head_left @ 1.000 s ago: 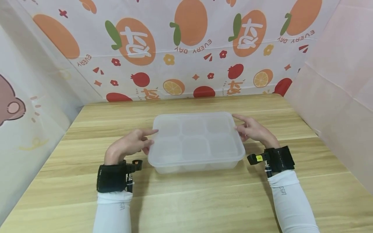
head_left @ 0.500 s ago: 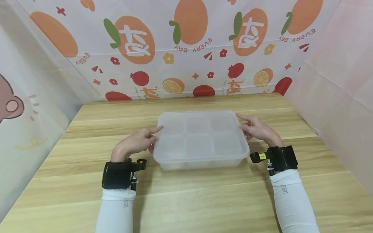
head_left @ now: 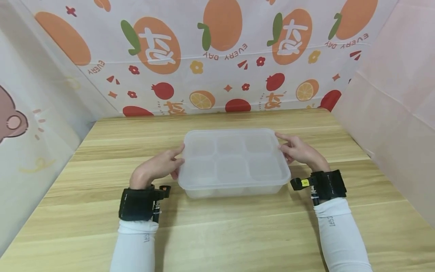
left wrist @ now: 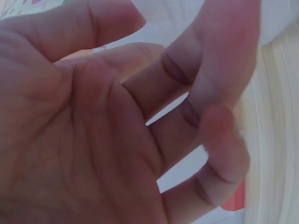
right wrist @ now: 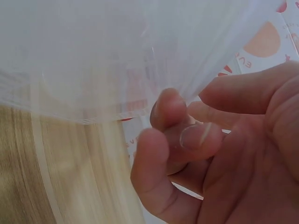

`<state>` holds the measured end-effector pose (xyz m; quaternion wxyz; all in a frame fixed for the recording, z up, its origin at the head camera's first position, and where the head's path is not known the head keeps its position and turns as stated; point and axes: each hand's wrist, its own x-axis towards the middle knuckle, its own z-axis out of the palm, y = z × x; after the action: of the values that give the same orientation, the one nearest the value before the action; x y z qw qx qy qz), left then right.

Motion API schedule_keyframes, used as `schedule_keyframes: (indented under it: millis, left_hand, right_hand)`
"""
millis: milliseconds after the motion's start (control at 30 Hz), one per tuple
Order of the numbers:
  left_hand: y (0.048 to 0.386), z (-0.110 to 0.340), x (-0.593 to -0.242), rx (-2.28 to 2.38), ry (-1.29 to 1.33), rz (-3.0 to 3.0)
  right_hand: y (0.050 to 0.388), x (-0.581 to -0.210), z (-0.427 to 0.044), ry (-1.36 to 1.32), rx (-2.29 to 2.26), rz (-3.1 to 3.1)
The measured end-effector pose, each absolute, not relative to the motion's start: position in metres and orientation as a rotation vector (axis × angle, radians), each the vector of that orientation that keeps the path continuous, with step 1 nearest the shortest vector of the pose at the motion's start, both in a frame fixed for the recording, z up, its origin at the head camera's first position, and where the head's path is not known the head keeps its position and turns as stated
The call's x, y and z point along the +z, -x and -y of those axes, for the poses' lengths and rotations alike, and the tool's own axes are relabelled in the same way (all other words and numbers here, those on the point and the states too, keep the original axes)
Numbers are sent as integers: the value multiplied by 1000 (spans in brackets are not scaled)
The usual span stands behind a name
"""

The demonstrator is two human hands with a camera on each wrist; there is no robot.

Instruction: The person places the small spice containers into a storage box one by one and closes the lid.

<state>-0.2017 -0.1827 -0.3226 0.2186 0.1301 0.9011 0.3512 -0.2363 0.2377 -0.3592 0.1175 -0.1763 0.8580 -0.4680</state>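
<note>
A frosted, translucent plastic box (head_left: 232,168) with a lid and six-part pattern of compartments lies flat on the wooden table. Its contents cannot be made out. At its left side is my left hand (head_left: 158,166), the fingertips at the rim; in the left wrist view the fingers (left wrist: 229,51) bend loosely with nothing between them. My right hand (head_left: 300,152) touches the box's right side, index finger pointing toward the far right corner. Up close, the right thumb (right wrist: 243,93) meets the box edge while other fingers bend below it.
The wooden table (head_left: 224,234) reaches back to a fruit-printed cloth (head_left: 217,75). Pale cloth walls stand left (head_left: 44,105) and right (head_left: 401,94). Each wrist wears a black band with a small camera.
The box shifted slightly right and away with both hands, then stopped. My left index fingertip has come off the lid's top to its left edge.
</note>
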Motion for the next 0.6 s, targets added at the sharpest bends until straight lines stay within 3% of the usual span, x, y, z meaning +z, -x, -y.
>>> schedule_keyframes:
  millis: [600]
  left_hand:
    - [200, 181, -324, 947, -376, -2552]
  right_hand:
    - [236, -358, -236, 566, -1316, -2520]
